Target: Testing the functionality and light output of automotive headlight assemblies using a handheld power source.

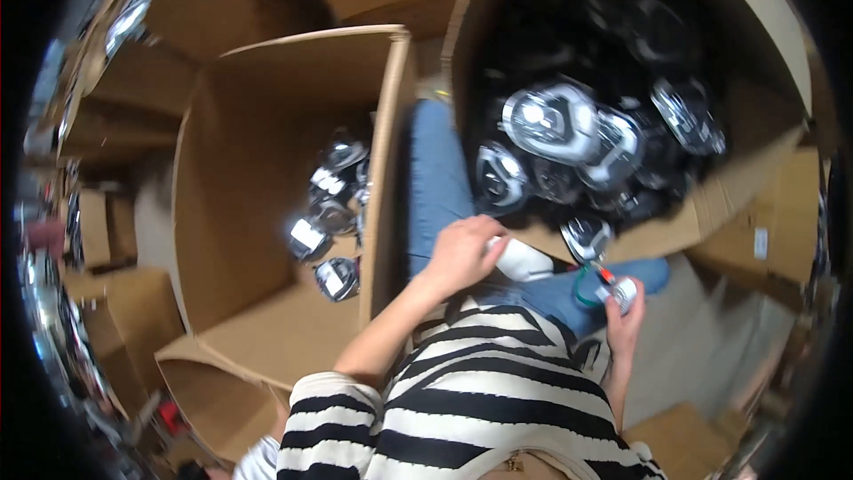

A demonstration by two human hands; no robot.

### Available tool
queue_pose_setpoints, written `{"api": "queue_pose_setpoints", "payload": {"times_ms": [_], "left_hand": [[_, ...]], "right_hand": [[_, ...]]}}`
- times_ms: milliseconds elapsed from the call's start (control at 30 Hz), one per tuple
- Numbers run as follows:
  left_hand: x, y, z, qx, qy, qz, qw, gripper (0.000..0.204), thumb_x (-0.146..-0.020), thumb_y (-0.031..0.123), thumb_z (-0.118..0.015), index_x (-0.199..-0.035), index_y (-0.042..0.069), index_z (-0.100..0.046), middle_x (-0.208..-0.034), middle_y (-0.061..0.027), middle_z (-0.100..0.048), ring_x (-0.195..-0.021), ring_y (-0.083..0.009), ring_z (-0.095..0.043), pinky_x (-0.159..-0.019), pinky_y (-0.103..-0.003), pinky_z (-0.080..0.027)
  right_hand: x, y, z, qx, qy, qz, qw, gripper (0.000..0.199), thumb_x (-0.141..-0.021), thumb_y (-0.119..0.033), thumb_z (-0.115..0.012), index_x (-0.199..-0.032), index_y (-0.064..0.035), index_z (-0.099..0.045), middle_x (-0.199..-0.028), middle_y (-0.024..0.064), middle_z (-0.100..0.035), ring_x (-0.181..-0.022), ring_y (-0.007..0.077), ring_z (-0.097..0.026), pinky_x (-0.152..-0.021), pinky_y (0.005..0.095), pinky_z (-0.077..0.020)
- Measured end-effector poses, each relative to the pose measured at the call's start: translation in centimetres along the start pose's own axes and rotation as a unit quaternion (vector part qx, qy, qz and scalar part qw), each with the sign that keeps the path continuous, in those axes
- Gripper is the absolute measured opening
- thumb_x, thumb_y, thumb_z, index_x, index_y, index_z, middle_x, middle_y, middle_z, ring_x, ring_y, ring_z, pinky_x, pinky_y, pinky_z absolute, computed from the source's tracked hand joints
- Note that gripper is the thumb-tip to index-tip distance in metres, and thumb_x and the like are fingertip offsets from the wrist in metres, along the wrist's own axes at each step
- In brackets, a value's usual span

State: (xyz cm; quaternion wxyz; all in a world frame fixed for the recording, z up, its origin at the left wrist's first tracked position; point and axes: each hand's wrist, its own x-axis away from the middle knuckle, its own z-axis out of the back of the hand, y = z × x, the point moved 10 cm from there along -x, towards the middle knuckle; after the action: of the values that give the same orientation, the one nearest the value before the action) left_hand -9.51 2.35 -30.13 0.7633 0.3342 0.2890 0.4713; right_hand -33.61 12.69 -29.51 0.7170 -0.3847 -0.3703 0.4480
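My left hand point(462, 253) is closed around a white, flat rounded object point(524, 260) over my lap, which is in blue jeans point(437, 178). My right hand point(624, 320) holds a small silver cylindrical part point(625, 292) with thin green and red wires point(588, 289) running from it. Just above that hand a black and silver lamp-like part point(586, 237) rests at the edge of the right cardboard box point(711, 204), which is filled with many such shiny black and silver parts point(555, 124).
A second open cardboard box point(258, 124) stands at my left with several of the same parts point(330, 213) at its bottom. More cardboard boxes point(124, 302) surround me. My striped black and white shirt point(480, 400) fills the lower middle.
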Motion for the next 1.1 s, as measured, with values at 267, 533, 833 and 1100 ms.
{"api": "queue_pose_setpoints", "payload": {"times_ms": [267,533,833,1100], "left_hand": [[-2.7,-4.9,-6.0,0.005,-0.080,0.059,0.995,0.016,-0.071,0.017,-0.052,-0.080,0.003,-0.054,-0.078,-0.0117,-0.054,-0.071,-0.0276,-0.053,-0.062,-0.033,-0.043],[-7.9,-2.5,-10.8,-0.202,-0.110,-0.152,0.961,0.039,-0.062,0.021,-0.059,-0.094,0.004,-0.045,-0.098,-0.0108,-0.045,-0.094,-0.0251,-0.043,-0.085,-0.034,-0.031],[-4.6,-3.7,-8.3,-0.268,-0.289,-0.167,0.904,0.021,-0.063,0.025,-0.057,-0.065,0.005,-0.053,-0.066,-0.0058,-0.052,-0.068,-0.0195,-0.050,-0.066,-0.030,-0.039],[-10.0,-5.9,-6.9,-0.214,-0.112,-0.020,0.970,0.018,-0.068,0.019,-0.055,-0.068,0.002,-0.049,-0.071,-0.0117,-0.049,-0.065,-0.0292,-0.051,-0.056,-0.037,-0.043]], "right_hand": [[2.9,0.1,0.0,0.100,0.028,-0.023,0.994,0.027,-0.064,0.000,-0.048,-0.090,-0.0029,-0.040,-0.071,0.0097,-0.046,-0.062,0.0178,-0.047,-0.056,0.0274,-0.0390],[2.1,1.2,-0.8,0.079,0.017,-0.014,0.997,0.033,-0.064,0.001,-0.050,-0.094,-0.0036,-0.038,-0.078,0.0115,-0.046,-0.067,0.0202,-0.050,-0.062,0.0302,-0.0401],[1.9,3.2,-0.8,0.065,0.025,-0.086,0.994,0.032,-0.065,-0.001,-0.051,-0.095,-0.0026,-0.040,-0.080,0.0147,-0.049,-0.071,0.0269,-0.052,-0.063,0.0318,-0.0403],[0.9,2.9,-1.3,0.011,-0.025,-0.123,0.992,0.031,-0.066,-0.001,-0.050,-0.095,-0.0031,-0.040,-0.079,0.0164,-0.051,-0.073,0.0293,-0.053,-0.062,0.0339,-0.0413]]}}
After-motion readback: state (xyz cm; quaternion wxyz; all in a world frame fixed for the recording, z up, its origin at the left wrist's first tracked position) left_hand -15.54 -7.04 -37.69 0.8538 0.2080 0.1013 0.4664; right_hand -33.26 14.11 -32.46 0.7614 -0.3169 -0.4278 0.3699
